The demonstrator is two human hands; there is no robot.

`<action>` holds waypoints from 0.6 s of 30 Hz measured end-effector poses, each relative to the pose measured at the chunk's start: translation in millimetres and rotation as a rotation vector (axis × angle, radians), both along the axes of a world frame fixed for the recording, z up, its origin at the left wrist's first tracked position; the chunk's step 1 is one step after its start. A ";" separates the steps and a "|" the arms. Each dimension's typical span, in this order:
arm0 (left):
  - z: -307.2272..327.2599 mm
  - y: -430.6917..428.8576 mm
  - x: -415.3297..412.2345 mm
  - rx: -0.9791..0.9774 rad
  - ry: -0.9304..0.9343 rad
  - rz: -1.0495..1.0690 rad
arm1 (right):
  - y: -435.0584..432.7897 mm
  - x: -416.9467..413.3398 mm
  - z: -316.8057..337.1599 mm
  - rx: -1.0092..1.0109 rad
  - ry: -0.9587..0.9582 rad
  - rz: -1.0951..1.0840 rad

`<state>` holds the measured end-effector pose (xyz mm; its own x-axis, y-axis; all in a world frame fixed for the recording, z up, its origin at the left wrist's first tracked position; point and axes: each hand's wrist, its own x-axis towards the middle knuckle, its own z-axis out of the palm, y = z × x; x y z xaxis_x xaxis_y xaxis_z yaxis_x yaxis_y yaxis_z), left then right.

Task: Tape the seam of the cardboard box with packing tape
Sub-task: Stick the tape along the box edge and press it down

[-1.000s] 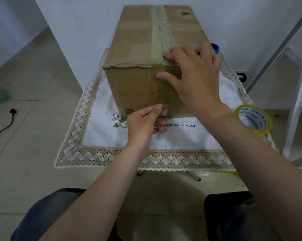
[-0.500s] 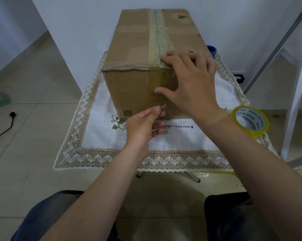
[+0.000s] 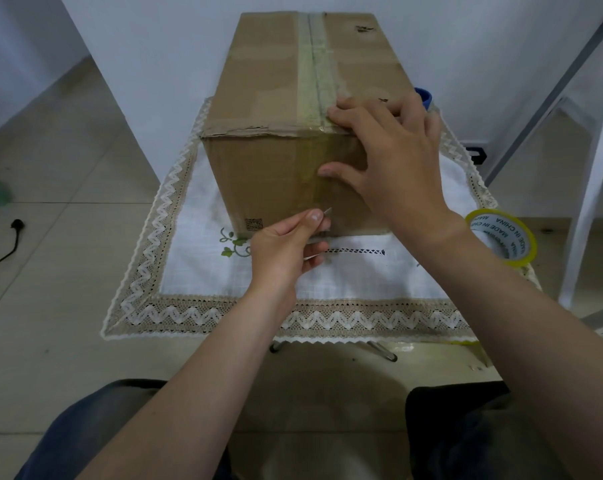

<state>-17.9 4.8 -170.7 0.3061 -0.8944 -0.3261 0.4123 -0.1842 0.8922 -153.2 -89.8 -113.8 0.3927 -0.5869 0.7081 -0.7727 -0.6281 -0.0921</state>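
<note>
Cardboard box (image 3: 279,95) standing in the upper centre of the frame, on a small surface (image 3: 379,275) covered with a white lace-edged cloth. Strip of packing tape (image 3: 315,64) running along the top seam and folding down over the near edge onto the front face.

Right hand (image 3: 393,157) spread flat over the box's near top corner, right of centre: fingers pressed on the top beside the tape, thumb pressed on the front face at the tape's edge, nothing gripped inside it.

Left hand (image 3: 286,247) just below, centre of frame, at the bottom of the front face: thumb and forefinger pinched together on a thin, pointed sliver, apparently the loose tape end; too small to say for certain. Other fingers curled in.

Yellow tape roll (image 3: 501,237) lying at the right edge of the cloth, apart from the box. Blue object (image 3: 423,97) peeking out behind the right hand. Black cable (image 3: 2,251) on the tiled floor at far left. Knees in dark trousers along the bottom of the frame.
</note>
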 end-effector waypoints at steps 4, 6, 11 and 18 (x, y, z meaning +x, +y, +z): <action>0.3 -0.5 0.2 0.008 -0.002 0.005 | 1.8 -3.4 -1.7 0.025 0.067 -0.015; 0.3 0.0 -0.3 0.006 -0.003 0.002 | 1.5 -4.2 -3.3 0.033 0.061 -0.010; 0.4 0.4 -0.6 0.007 -0.021 -0.003 | -5.0 0.3 5.5 0.080 -0.267 0.058; 0.4 1.3 0.0 -0.006 -0.041 -0.011 | -4.6 -3.5 3.5 0.070 -0.161 0.055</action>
<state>-17.9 6.1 -170.2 0.3097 -0.8995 -0.3083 0.3734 -0.1831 0.9094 -156.7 -94.3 -110.3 0.3109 -0.6174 0.7226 -0.7090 -0.6570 -0.2562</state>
